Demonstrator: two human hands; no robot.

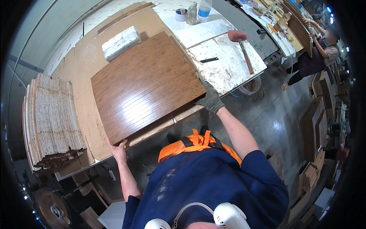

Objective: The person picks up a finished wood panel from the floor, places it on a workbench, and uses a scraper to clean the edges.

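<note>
A wide brown wood-grain panel [148, 84], grooved along its nearer part, lies on the cardboard-covered table in front of me. My left hand [119, 152], bare, grips its near left corner, with the thumb along the near edge. On the right, my right hand [211, 99] in a dark grey knit glove clasps the panel's right corner; some of its fingers are hidden by the panel. The near edge appears slightly raised, with a dark gap above lighter boards [187, 113]. Behind the panel sits a white wrapped block [121, 42].
A tall stack of thin boards [53, 118] stands at the left. On the white surface at the right lie a red-headed mallet [238, 36] and a black strip [209, 60]; bottles [204, 11] stand farther back. A person [324, 53] handles a panel at the far right.
</note>
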